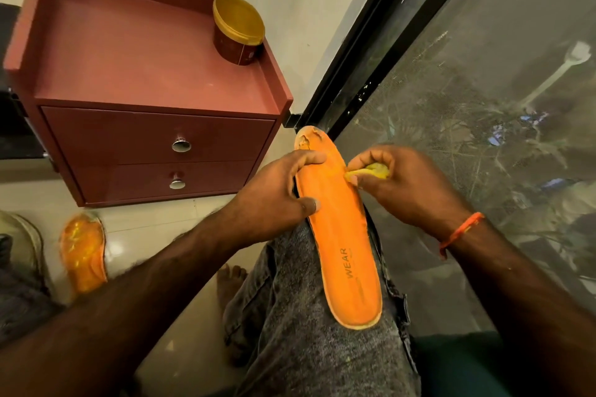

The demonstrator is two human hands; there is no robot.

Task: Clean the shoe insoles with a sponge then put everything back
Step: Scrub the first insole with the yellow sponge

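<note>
Here's the orange insole [338, 229], lying lengthwise along the person's knee [290, 300] in grey jeans, printed side up with the word WEAR near the heel end closest to the body. The far toe end looks worn and frayed.

The left hand [274, 196] grips the insole from its left edge, thumb curled over the top surface near the middle, a finger reaching onto the orange face further up, the rest of the fingers tucked underneath. Firm hold, steadying it on the leg.

The right hand [403, 184] sits just across from the left, on the insole's right edge. Its fingers are bunched around a small yellow sponge [371, 171], squeezed tight, and the sponge's tip touches the insole's upper right side. An orange thread band [461, 230] circles that wrist.

Down and to the left of the left forearm, a second insole [84, 251] lies on the pale floor [154, 226], shiny underside up, with part of a shoe [22, 242] just beyond it at the frame's edge.

Past the left hand stands a reddish-brown bedside cabinet [145, 74] with two drawers, and a dark jar with a gold lid [237, 29] sits on its top right corner. Beyond the right hand runs a mesh window screen [483, 106].
</note>
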